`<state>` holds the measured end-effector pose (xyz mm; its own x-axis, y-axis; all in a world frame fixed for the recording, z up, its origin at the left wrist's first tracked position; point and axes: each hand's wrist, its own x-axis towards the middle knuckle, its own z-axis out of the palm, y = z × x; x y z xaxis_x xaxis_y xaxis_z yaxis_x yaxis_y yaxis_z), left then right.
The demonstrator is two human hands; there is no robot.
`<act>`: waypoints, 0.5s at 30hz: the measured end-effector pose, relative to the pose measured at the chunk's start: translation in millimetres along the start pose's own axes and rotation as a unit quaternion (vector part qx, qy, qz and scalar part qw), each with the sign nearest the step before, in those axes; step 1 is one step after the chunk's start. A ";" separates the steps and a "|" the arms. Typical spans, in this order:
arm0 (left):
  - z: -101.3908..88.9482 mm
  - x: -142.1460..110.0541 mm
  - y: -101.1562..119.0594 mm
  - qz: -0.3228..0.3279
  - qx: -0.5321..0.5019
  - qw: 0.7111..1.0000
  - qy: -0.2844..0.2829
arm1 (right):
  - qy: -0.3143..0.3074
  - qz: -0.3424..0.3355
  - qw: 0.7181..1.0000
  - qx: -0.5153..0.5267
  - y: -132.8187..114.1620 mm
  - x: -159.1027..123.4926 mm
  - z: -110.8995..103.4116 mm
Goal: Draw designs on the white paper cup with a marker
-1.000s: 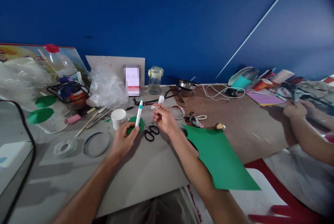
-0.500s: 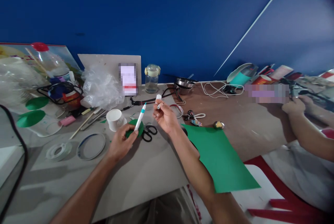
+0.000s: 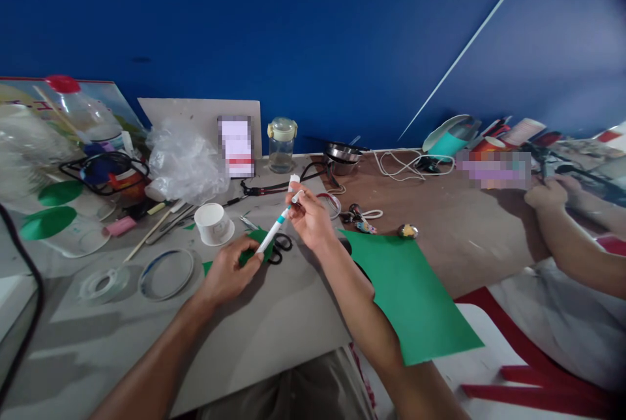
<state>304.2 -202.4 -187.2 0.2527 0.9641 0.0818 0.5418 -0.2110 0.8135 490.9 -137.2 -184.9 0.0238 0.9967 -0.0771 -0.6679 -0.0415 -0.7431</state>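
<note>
In my left hand [image 3: 235, 268] a white marker [image 3: 271, 235] with a teal band is pinched near its rear end, slanting up to the right. My right hand [image 3: 310, 216] pinches a small white marker cap [image 3: 297, 196] at the marker's tip; fingers partly hide the spot, so I cannot tell how far the cap is on. Just beyond those fingers shows a white piece [image 3: 294, 180] of unclear kind. A green paper piece [image 3: 267, 252] lies beneath the marker, beside black-handled scissors [image 3: 282, 245]. Green sheet [image 3: 411, 289] lies by my right forearm.
A white paper cup [image 3: 214, 224], a tape ring [image 3: 166, 274] and a clear tape roll [image 3: 104, 284] are on the left. Behind stand a phone [image 3: 235, 146] and a lidded jar [image 3: 282, 146]. Another person's hands [image 3: 548, 195] are at the far right.
The marker's tip has come up and right to the cap in my right hand; before, they were apart. The view has shifted slightly.
</note>
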 end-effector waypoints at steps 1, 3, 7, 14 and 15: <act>0.0 0.1 -0.2 0.000 0.001 1.000 0.000 | 0.002 0.000 1.000 -0.002 -0.1 -0.1 0.3; -0.3 0.6 -0.2 -0.002 0.005 1.000 0.000 | 0.004 -0.005 1.000 -0.007 0.2 -0.2 0.4; -0.8 2.2 0.3 -0.007 0.011 1.000 -0.002 | 0.003 -0.013 1.000 -0.026 1.4 -0.8 0.3; -0.6 2.5 -0.2 -0.013 0.004 1.000 0.003 | 0.003 -0.014 0.999 -0.038 3.4 -2.2 2.2; -0.5 2.3 -0.3 -0.014 0.004 1.000 0.006 | 0.004 -0.014 0.999 -0.040 3.6 -2.5 2.6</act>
<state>304.2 -200.0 -187.0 0.2289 0.9712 0.0661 0.5543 -0.1859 0.8113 486.5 -139.6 -185.7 0.0470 0.9971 -0.0602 -0.6048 -0.0196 -0.7961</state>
